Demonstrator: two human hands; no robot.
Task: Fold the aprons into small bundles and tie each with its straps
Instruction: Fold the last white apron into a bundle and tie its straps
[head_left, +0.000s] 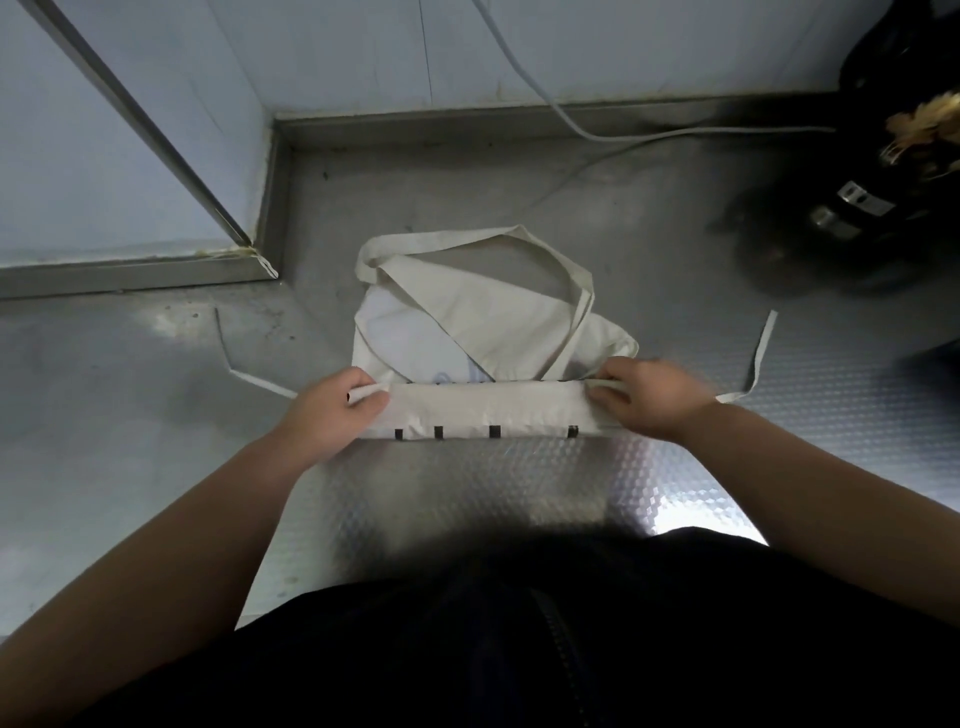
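A cream apron (483, 322) lies on the steel counter (130, 374) in front of me. Its near edge is rolled into a flat band (488, 410) with small black marks along the bottom. My left hand (332, 410) grips the band's left end, fingers curled over it. My right hand (654, 402) grips the right end the same way. The neck loop (467, 241) lies at the far side. One waist strap (260, 382) trails out to the left, the other waist strap (758, 358) to the right.
A white cable (571, 122) runs along the back of the counter. Dark objects (883, 171) stand at the far right. A raised steel ledge (135, 273) and wall panels close off the left and back.
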